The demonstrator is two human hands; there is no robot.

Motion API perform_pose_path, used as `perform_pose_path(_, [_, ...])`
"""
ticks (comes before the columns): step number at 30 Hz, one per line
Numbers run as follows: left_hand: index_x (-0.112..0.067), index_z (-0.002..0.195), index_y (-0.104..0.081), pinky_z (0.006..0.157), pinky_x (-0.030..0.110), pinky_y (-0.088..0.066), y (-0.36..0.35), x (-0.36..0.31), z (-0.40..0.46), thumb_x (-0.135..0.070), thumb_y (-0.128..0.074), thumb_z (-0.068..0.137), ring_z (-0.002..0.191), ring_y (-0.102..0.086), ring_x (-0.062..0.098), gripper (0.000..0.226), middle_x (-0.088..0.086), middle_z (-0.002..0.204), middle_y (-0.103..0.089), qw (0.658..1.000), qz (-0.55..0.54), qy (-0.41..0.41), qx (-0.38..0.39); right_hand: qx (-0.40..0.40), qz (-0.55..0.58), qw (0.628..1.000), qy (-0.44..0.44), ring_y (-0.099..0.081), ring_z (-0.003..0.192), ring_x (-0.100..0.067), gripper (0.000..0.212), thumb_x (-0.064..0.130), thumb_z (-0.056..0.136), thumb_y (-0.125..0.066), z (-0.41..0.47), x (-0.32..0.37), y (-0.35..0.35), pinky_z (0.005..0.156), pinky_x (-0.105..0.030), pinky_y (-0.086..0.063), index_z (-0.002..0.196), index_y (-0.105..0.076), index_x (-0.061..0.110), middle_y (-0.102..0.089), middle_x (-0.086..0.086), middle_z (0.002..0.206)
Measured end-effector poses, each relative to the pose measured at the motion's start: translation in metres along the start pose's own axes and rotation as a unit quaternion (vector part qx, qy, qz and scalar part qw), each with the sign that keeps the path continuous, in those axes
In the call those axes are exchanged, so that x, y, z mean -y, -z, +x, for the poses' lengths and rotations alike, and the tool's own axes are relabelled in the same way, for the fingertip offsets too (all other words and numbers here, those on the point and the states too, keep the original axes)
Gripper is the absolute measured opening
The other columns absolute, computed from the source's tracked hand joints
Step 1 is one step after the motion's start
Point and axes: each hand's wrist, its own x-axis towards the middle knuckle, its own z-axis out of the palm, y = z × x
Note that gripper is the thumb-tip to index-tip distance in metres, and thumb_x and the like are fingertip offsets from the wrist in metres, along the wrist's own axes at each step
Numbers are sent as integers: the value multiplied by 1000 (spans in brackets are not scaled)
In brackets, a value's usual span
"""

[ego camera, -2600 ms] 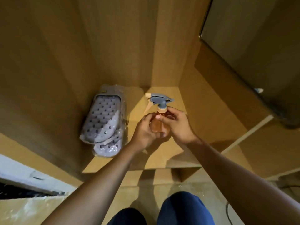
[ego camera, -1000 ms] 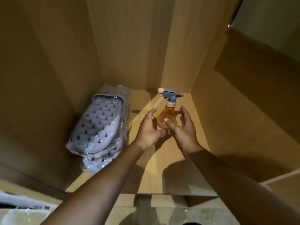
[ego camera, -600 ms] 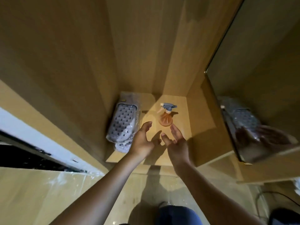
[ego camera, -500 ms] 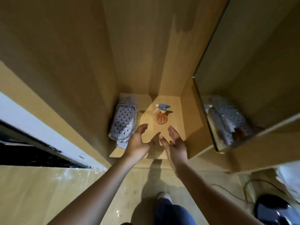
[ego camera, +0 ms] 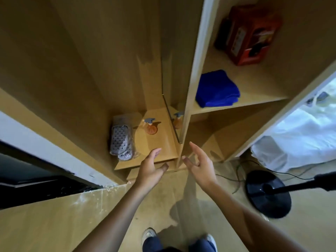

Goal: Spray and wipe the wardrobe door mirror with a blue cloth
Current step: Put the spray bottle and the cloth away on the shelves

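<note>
Both hands (ego camera: 174,167) hang empty, fingers loose, spray bottle (ego camera: 151,126) well beyond them.

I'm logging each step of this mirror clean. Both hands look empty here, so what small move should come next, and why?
Probably the right hand should reach up to the folded blue cloth on the wooden shelf. Both it and the left hand are open and hold nothing, and the orange spray bottle with the grey trigger stands alone on the wardrobe floor.
</note>
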Motion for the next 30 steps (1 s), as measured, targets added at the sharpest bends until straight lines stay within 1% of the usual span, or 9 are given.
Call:
perform_pose_path(4, [-23, 136, -47, 103, 23, -33, -51, -43, -18, -22, -70, 86, 132, -42, 8, 55, -6, 141, -49, 1000, 2, -15, -10, 1, 21, 1000, -7, -39, 136, -7, 60, 34, 90, -67, -10, -16, 66, 112, -32, -35, 144, -41, 33, -46, 10, 146])
perform_pose_path(7, [-24, 136, -46, 100, 22, -33, -97, -77, -24, -26, -70, 86, 132, -41, 7, 56, -7, 142, -48, 1000, -17, -9, -7, -2, 34, 999, 0, -40, 132, -2, 58, 34, 91, -67, -13, -28, 116, 105, -21, -32, 144, -42, 33, -47, 15, 143])
perform_pose_path(10, [-26, 136, -45, 101, 22, -31, -135, -105, -24, -27, -68, 88, 132, -40, 6, 54, -9, 142, -47, 999, -31, -17, -3, -12, 32, 999, 12, -42, 120, 6, 58, 33, 91, -67, -9, -38, 156, 95, -13, -31, 143, -43, 32, -48, 22, 133])
perform_pose_path(11, [-26, 136, -46, 101, 21, -31, -146, -114, -22, -26, -68, 88, 131, -40, 5, 53, -10, 142, -47, 999, -34, -21, -3, -17, 31, 999, 13, -43, 119, 6, 58, 33, 91, -67, -6, -41, 169, 95, -14, -31, 143, -43, 31, -48, 22, 132])
perform_pose_path(14, [-25, 136, -46, 100, 19, -29, -167, -133, -15, -24, -68, 88, 131, -41, 5, 52, -10, 140, -48, 999, -42, -33, -1, -25, 43, 999, 9, -43, 126, 0, 58, 31, 91, -67, 8, -45, 196, 101, -21, -34, 144, -44, 29, -49, 17, 137])
perform_pose_path(19, [-25, 134, -47, 101, 19, -30, -178, -156, 19, -21, -67, 88, 128, -41, 2, 50, -9, 139, -49, 998, -45, -46, -7, -44, 57, 997, 13, -48, 127, -7, 55, 27, 91, -68, 49, -39, 220, 107, -29, -38, 141, -46, 26, -52, 10, 138])
perform_pose_path(23, [-25, 134, -48, 102, 21, -31, -176, -171, 63, -21, -67, 88, 129, -42, 5, 50, -10, 137, -49, 998, -40, -50, -27, -48, 75, 996, 17, -47, 127, -7, 54, 26, 91, -68, 96, -26, 227, 103, -25, -38, 141, -48, 24, -53, 9, 138])
perform_pose_path(27, [-20, 137, -47, 100, 20, -33, -163, -190, 114, -18, -66, 89, 130, -43, 7, 51, -7, 138, -50, 997, -44, -54, -46, -50, 92, 994, 14, -49, 126, -8, 51, 26, 91, -68, 146, -9, 231, 108, -32, -40, 138, -49, 23, -55, 8, 135])
perform_pose_path(30, [-19, 137, -46, 101, 21, -36, -154, -201, 142, -17, -65, 90, 130, -43, 8, 51, -7, 138, -49, 997, -43, -56, -42, -46, 91, 995, 14, -50, 124, -7, 43, 26, 91, -67, 179, 3, 234, 105, -30, -41, 132, -53, 26, -58, 10, 130])
